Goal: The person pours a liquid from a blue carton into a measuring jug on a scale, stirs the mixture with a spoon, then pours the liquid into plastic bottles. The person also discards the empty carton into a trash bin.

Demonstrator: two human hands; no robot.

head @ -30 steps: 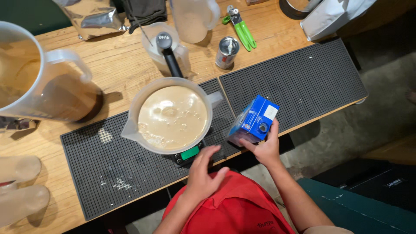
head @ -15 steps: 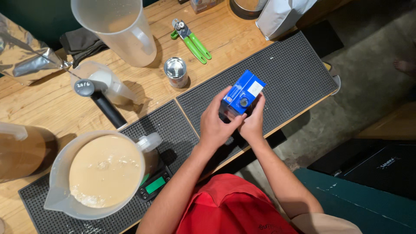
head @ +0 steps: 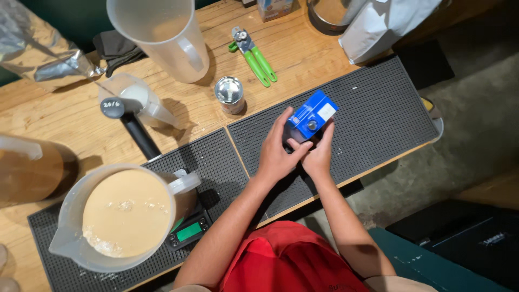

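Note:
A blue carton [head: 312,114] with a round cap on top stands on the right black rubber mat [head: 378,116]. My left hand [head: 277,153] wraps its left side and steadies it. My right hand [head: 318,155] holds the near side, with fingers up by the cap. To the left, a large clear pitcher [head: 121,216] full of creamy beige liquid sits on a small digital scale [head: 189,230] on the left mat.
On the wooden counter stand a small metal can [head: 230,94], a green-handled can opener [head: 254,56], an empty tall clear pitcher [head: 162,35], a small measuring jug with a black-handled scoop [head: 130,121], foil bags [head: 38,51] and a white bag [head: 378,27].
The view swung left to right, from the beige pitcher to the carton. My left hand came up to join the right on the carton, which now stands on the right mat.

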